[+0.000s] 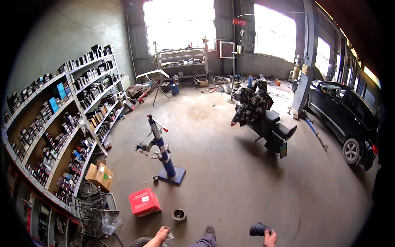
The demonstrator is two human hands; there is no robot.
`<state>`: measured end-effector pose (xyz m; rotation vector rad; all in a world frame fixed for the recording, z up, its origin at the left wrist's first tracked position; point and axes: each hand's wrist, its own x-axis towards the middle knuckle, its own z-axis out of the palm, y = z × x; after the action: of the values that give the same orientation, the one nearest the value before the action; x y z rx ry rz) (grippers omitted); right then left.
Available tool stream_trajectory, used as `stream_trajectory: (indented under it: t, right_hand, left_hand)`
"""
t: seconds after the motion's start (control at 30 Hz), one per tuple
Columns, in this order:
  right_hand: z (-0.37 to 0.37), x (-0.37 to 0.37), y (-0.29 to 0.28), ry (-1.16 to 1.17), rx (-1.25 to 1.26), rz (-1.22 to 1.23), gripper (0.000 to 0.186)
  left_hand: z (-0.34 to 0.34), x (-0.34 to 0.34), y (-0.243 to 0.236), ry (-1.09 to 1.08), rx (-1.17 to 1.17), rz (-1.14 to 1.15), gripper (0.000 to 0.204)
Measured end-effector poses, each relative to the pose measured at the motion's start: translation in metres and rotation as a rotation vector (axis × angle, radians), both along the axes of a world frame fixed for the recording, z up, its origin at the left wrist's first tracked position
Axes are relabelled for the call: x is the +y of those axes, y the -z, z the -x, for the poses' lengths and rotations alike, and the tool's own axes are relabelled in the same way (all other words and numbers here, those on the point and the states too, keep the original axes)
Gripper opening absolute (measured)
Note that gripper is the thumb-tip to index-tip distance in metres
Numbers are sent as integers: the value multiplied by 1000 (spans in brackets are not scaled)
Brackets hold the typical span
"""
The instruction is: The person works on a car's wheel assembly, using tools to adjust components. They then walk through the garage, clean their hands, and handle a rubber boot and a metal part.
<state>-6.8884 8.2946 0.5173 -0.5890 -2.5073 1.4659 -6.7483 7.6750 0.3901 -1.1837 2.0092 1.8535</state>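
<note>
My right hand, at the lower edge right of centre, grips the end of a black ribbed rubber boot. The boot is held out to the left, above the floor. Lower centre, my left hand is closed around something small and pale that I cannot make out. A dark rounded object lies partly under my left forearm, cut off by the frame. Ahead of that hand, a round metal ring-shaped part rests on the floor beside a red cardboard box.
A blue stand with clamps rises beyond the box. Shelves packed with small boxes line the left, with a brown carton and metal scrap below. A scooter stands right of centre; a black car is farther right.
</note>
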Motion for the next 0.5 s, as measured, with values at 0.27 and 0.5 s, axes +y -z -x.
stream_trajectory:
  t: [0.27, 0.5]
  right_hand:
    - [314, -204, -139, -81, -359, 1036, 30]
    - [606, -262, -127, -299, -155, 1134, 43]
  left_hand:
    - [458, 160, -227, 714, 371, -144, 35]
    - [765, 177, -269, 746, 704, 203, 18]
